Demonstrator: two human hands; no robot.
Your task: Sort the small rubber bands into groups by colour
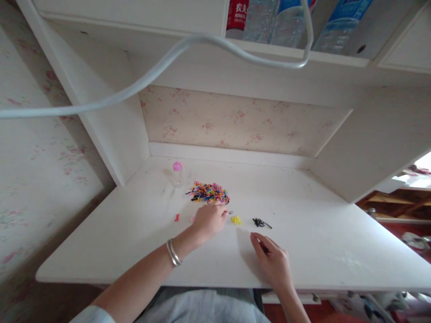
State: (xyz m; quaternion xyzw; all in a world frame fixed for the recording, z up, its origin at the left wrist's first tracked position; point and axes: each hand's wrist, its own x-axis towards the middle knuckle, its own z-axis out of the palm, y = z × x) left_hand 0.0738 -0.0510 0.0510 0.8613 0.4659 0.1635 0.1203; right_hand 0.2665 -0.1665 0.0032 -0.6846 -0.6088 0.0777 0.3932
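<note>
Smooth, satin-white desk [134, 251] — shiny silvery metal bangles [173, 252] — clear plastic bottles [288, 24].

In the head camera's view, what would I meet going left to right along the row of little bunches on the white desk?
Small red bunch, left hand, small bright yellow bunch, small stringy black bunch.

Silver left-wrist bangles [173, 252], pale grey-blue sleeve [94, 314], light grey clothing [202, 307]
</note>
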